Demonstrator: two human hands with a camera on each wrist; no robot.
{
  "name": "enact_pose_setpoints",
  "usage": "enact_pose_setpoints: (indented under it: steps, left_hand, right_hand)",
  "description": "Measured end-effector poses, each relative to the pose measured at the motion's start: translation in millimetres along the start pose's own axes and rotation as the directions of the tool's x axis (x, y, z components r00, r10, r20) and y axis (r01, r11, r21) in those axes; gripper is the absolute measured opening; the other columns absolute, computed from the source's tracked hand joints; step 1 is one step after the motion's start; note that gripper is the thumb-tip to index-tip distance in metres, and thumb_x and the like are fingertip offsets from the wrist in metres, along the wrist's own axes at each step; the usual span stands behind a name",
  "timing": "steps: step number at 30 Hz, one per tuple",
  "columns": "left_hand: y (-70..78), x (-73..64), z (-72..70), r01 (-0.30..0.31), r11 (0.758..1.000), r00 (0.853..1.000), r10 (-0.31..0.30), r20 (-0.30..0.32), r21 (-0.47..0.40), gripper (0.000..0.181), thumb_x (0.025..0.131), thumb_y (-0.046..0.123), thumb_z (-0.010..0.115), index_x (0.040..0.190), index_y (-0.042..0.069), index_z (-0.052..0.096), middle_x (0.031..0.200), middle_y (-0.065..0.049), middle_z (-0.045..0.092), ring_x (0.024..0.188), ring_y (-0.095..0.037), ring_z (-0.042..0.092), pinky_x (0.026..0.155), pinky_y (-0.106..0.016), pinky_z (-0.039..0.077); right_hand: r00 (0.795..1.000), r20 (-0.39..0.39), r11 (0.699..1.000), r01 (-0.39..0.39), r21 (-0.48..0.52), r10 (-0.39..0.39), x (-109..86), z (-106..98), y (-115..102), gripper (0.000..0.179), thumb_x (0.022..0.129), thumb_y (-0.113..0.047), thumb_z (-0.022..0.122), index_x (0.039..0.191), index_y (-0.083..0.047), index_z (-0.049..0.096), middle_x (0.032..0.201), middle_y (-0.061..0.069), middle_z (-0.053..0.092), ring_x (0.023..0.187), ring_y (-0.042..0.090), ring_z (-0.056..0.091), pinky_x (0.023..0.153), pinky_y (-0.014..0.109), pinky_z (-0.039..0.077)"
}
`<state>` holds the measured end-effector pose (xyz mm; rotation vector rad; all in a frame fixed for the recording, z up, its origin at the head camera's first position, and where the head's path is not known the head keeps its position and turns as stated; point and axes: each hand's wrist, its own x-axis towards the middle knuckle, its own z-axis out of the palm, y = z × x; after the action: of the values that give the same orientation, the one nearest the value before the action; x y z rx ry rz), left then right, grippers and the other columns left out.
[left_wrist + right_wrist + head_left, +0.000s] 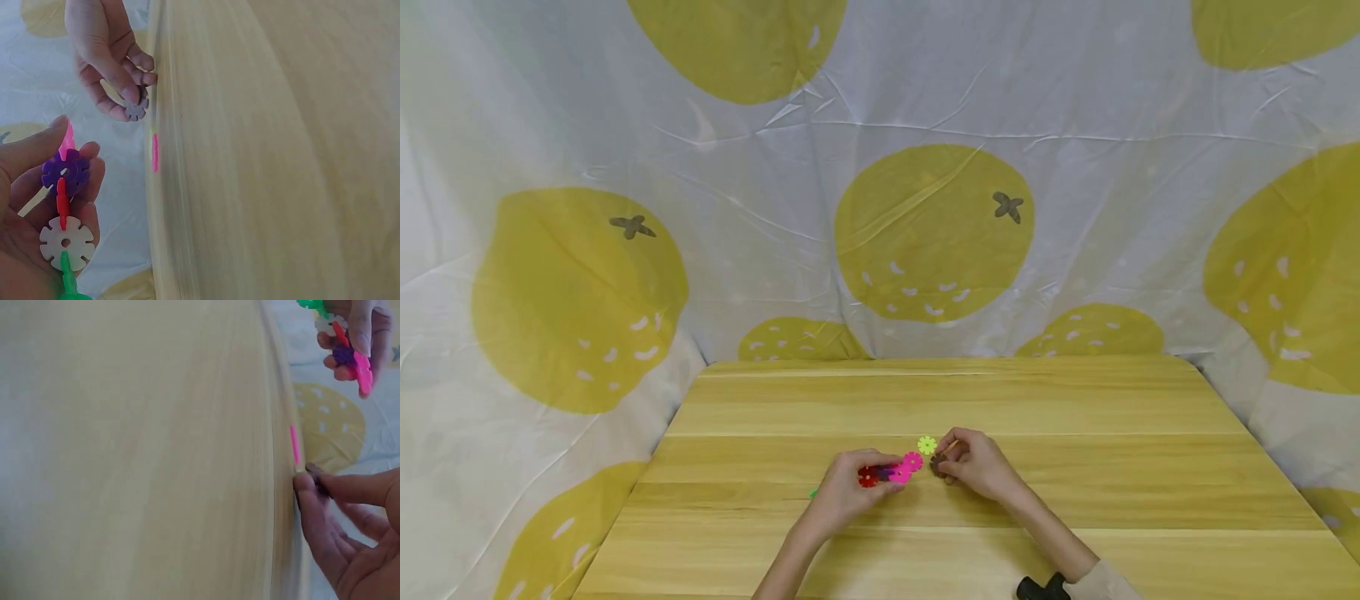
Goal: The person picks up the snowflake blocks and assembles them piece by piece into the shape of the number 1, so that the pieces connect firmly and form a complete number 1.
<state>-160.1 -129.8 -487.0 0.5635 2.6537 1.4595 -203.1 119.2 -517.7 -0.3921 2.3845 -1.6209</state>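
Note:
My left hand (842,492) holds a chain of interlocking snowflake discs. In the left wrist view the chain runs from a green disc (70,284) through a white disc (51,235), a red disc (63,203) and a purple disc (76,170) to a pink disc (67,142) under the thumb. Between thumb and fingertips, my right hand (981,467) pinches a single brown disc (135,111), apart from the chain. Between the hands on the table lie a loose pink disc (913,461) and a yellow-green disc (927,445).
The wooden table (737,408) reaches back to a pale cloth (760,200) printed with large yellow fruit, which also hangs at both sides. Near the front edge, beside the right sleeve (1101,581), is a black object (1042,588).

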Motion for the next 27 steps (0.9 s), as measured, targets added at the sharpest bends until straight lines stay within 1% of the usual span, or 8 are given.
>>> enact_pose_setpoints:
  steps: [4,8,10,14,17,19,23,27]
  left_hand:
    - [-0.2,0.5,0.3,0.0,1.0,1.0,0.0,0.001,0.006,0.03,0.086,0.014,0.085,0.114,0.005,0.079,0.104,-0.006,0.079,0.089,-0.007,0.068,0.075,-0.018,0.056]
    - [0.0,1.6,1.0,-0.004,1.0,1.0,0.004,0.004,0.013,0.03,0.086,0.014,0.085,0.114,0.006,0.079,0.104,-0.004,0.079,0.09,-0.007,0.068,0.076,-0.018,0.056]
    - [0.1,2.7,1.6,-0.012,1.0,1.0,0.012,0.005,0.014,0.03,0.086,0.015,0.085,0.115,0.006,0.078,0.104,-0.005,0.079,0.091,-0.008,0.069,0.077,-0.019,0.057]
    - [1.7,5.1,3.1,-0.027,1.0,1.0,0.027,0.006,0.0,0.031,0.087,0.015,0.084,0.115,0.005,0.078,0.105,-0.007,0.079,0.093,-0.014,0.071,0.077,-0.018,0.057]
    - [4.4,6.6,4.2,-0.035,0.999,0.999,0.035,0.015,-0.017,0.031,0.087,0.017,0.084,0.115,0.005,0.078,0.106,-0.009,0.079,0.095,-0.018,0.072,0.078,-0.018,0.058]
    - [6.6,7.4,5.0,-0.043,0.999,0.999,0.043,0.024,-0.021,0.031,0.088,0.018,0.084,0.115,0.006,0.078,0.108,-0.009,0.079,0.097,-0.019,0.072,0.078,-0.019,0.058]
    - [10.6,8.6,6.3,-0.043,0.998,0.998,0.045,0.046,-0.041,0.028,0.089,0.017,0.082,0.116,0.008,0.079,0.11,-0.008,0.079,0.097,-0.014,0.071,0.079,-0.019,0.058]
    - [13.6,9.1,6.8,-0.019,0.995,0.997,0.026,0.075,-0.094,0.026,0.09,0.013,0.081,0.116,0.009,0.079,0.114,-0.009,0.078,0.097,-0.009,0.07,0.079,-0.018,0.058]
  right_hand:
    - [0.999,0.04,0.995,0.008,0.102,-0.012,-2.8,-6,2,0.014,0.097,0.001,0.067,0.112,0.004,0.067,0.088,0.016,0.065,0.074,0.027,0.074,0.065,0.033,0.064]
    - [0.997,0.068,0.985,0.018,0.17,-0.03,-8.6,-12,3,0.018,0.099,0.0,0.065,0.117,0.007,0.065,0.095,0.021,0.068,0.08,0.03,0.075,0.071,0.036,0.065]
    - [0.997,0.07,0.98,0.03,0.194,-0.044,-12.0,-15,1,0.021,0.099,0.001,0.065,0.119,0.008,0.063,0.097,0.023,0.069,0.082,0.03,0.075,0.074,0.038,0.065]
    - [0.994,0.073,0.969,0.056,0.242,-0.076,-18.4,-16,-5,0.027,0.099,-0.001,0.067,0.123,0.009,0.061,0.099,0.023,0.07,0.084,0.024,0.076,0.079,0.042,0.064]
    - [0.991,0.077,0.957,0.085,0.276,-0.11,-23.5,-15,-8,0.028,0.098,-0.003,0.068,0.123,0.009,0.063,0.102,0.024,0.071,0.084,0.021,0.077,0.081,0.045,0.063]
    - [0.987,0.075,0.949,0.112,0.294,-0.14,-26.8,-14,-10,0.026,0.098,-0.003,0.069,0.121,0.009,0.065,0.103,0.028,0.071,0.085,0.022,0.077,0.081,0.047,0.062]
    - [0.98,0.057,0.936,0.166,0.311,-0.193,-30.9,-10,-12,0.026,0.097,-0.003,0.07,0.119,0.01,0.067,0.105,0.034,0.071,0.084,0.02,0.078,0.079,0.049,0.062]
    - [0.976,0.039,0.932,0.192,0.308,-0.214,-32.6,-6,-11,0.025,0.097,-0.003,0.07,0.118,0.009,0.068,0.107,0.035,0.071,0.083,0.014,0.077,0.078,0.047,0.063]
